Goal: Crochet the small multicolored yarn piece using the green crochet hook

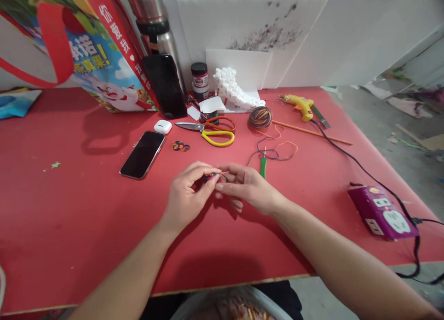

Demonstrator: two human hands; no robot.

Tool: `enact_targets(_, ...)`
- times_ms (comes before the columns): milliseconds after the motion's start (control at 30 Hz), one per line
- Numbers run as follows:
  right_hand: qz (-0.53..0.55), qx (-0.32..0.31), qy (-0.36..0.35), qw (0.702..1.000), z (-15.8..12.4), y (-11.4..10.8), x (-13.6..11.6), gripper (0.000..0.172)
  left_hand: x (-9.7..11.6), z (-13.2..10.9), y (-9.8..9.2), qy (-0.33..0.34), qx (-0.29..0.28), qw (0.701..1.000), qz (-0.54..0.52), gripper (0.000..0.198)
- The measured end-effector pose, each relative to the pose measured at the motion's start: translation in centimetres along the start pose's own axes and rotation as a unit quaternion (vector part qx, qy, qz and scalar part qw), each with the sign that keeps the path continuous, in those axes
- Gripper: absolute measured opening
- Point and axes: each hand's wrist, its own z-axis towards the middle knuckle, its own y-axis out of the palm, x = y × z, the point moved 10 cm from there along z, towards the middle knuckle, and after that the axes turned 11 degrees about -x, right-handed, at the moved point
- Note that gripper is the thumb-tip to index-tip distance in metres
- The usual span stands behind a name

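Note:
Between the thumb and fingers of my left hand (189,193) is a small multicoloured crocheted piece (209,176), mostly covered by the fingers. My right hand (251,188) meets it from the right, thumb and forefinger pinched on yarn at the edge of the piece. Its lower fingers curl loosely beneath. Just beyond the right hand lies a green-handled crochet hook (262,168), flat on the table. Loose yarn (277,156) runs in loops past the hook from a variegated yarn ball (260,117). Another small multicoloured yarn piece (181,146) rests beyond my left hand.
On the red table (104,227) lie scissors (218,138), a phone (143,154) and a white earbud case (163,126). A yellow glue gun (301,105) trails its cord toward a purple power strip (383,213). Behind stand a gift bag (114,75), a second phone (164,86) and a flask (149,8).

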Motion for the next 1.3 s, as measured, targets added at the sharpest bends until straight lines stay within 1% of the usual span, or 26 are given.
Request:
enact_targets(67, -0.053, 0.013, 0.008, 0.998, -0.3, -0.6, -0.4, 0.04, -1.7, 0.1, 0.6, -0.071, -0.028, 0.994, -0.079, 0.009)
enact_targets(167, -0.178, 0.055, -0.008, 0.983, -0.9, -2.0, -2.0, 0.03, -4.0, -0.1, 2.1, -0.166, -0.074, 0.96, -0.215, 0.017)
enact_targets(267, -0.24, 0.083, -0.036, 0.967, -1.4, -2.7, -3.3, 0.027, -4.9, -0.4, 3.3, -0.213, -0.103, 0.922, -0.306, 0.024)
enact_targets(400, -0.241, 0.083, -0.04, 0.966, -1.3, -2.7, -3.2, 0.025, -5.4, -0.8, 4.5, -0.251, -0.133, 0.888, -0.362, 0.026)
enact_targets(500, -0.224, 0.071, -0.029, 0.972, -1.2, -2.5, -2.8, 0.026, -5.5, -1.0, 4.8, -0.265, -0.143, 0.878, -0.373, 0.027)
enact_targets(567, -0.212, 0.058, -0.029, 0.975, -1.3, -2.4, -2.8, 0.027, -5.5, -1.0, 4.8, -0.266, -0.143, 0.878, -0.371, 0.027)
enact_targets(700, -0.211, 0.048, -0.062, 0.974, -1.8, -2.3, -3.8, 0.027, -5.3, -0.8, 4.4, -0.266, -0.133, 0.885, -0.358, 0.028)
enact_targets(800, -0.257, 0.04, -0.097, 0.961, -2.2, -1.9, -4.8, 0.026, -5.4, -0.9, 4.3, -0.273, -0.118, 0.887, -0.353, 0.029)
enact_targets(967, -0.347, 0.051, -0.122, 0.929, -2.3, -1.5, -5.4, 0.006, -5.2, -0.8, 4.3, -0.254, -0.115, 0.885, -0.372, 0.031)
enact_targets(1167, -0.405, 0.043, -0.159, 0.9, -2.0, -1.2, -5.5, 0.011, -5.1, -0.7, 4.5, -0.237, -0.126, 0.886, -0.378, 0.031)
enact_targets(1233, -0.418, 0.056, -0.169, 0.891, -2.1, -1.4, -5.8, 0.012, -5.1, -0.7, 4.5, -0.241, -0.127, 0.885, -0.377, 0.03)
enact_targets(1300, -0.44, 0.085, -0.18, 0.876, -2.5, -1.9, -6.3, 0.014, -5.0, -0.8, 4.7, -0.249, -0.132, 0.883, -0.375, 0.029)
